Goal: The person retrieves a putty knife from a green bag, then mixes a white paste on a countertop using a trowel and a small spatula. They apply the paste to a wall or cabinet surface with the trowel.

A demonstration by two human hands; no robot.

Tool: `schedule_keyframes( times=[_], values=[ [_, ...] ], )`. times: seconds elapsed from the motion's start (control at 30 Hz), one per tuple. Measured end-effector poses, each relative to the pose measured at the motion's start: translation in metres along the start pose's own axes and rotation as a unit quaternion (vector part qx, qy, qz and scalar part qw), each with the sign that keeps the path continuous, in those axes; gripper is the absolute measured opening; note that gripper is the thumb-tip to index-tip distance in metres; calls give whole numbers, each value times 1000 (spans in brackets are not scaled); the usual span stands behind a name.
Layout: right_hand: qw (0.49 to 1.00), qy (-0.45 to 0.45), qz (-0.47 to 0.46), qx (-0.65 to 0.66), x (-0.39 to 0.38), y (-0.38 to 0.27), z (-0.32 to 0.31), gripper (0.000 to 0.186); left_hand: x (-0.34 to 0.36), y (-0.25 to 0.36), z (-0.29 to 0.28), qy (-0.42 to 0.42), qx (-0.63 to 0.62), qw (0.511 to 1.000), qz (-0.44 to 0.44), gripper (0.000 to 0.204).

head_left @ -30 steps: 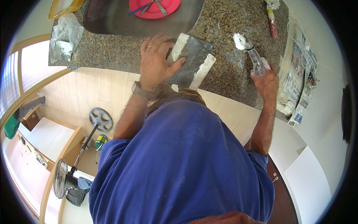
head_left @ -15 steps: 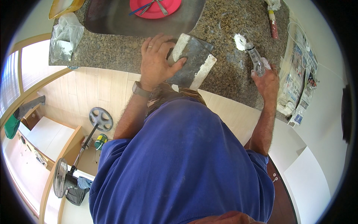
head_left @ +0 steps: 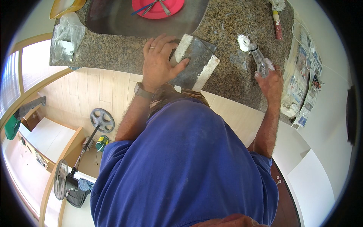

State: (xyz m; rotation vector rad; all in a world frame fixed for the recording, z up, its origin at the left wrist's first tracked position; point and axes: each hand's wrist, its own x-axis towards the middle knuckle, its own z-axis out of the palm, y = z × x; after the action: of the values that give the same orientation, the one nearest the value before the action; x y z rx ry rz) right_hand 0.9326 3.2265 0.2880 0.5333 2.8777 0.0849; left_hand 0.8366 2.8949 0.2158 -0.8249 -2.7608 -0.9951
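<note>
My left hand [head_left: 160, 60] rests with its fingers apart at the left side of a dark grey flat slab [head_left: 197, 53]. The thumb lies over the slab, near one of its two rough white side strips [head_left: 206, 74]. Another dark corner shows under the slab's far right side; what lies beneath is mostly hidden. My right hand [head_left: 270, 81] is closed around the wide end of a small clear bottle [head_left: 259, 59], tilted low over the counter. The bottle's narrow end points at a small heap of white powder [head_left: 243, 42], almost touching it.
Speckled stone counter [head_left: 227, 26] has a sink [head_left: 113, 22] holding a pink plate [head_left: 166, 11] with cutlery. A clear plastic bag [head_left: 67, 38] lies left. At right are a red-handled brush [head_left: 277, 28], newspaper [head_left: 295, 81] and a white cable [head_left: 312, 47].
</note>
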Motion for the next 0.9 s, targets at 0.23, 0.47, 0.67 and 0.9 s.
schedule_keyframes(
  times=[0.23, 0.47, 0.67, 0.9],
  values=[
    [1000, 2, 1, -6, 0, 1, 0, 57, 1, 0, -1, -3, -3, 1000, -4, 46],
    [1000, 0, -3, -3, 1, 3, 1, 57, 1, 1, -1, 1, 1, 1000, 0, 46],
    [1000, 1, -1, 1, 1, 0, -2, 55, 0, -1, 0, 2, -1, 1000, 2, 46],
    [1000, -2, 0, -10, 1, 2, 1, 55, 0, -1, 0, 1, -1, 1000, 2, 46]
  ],
)
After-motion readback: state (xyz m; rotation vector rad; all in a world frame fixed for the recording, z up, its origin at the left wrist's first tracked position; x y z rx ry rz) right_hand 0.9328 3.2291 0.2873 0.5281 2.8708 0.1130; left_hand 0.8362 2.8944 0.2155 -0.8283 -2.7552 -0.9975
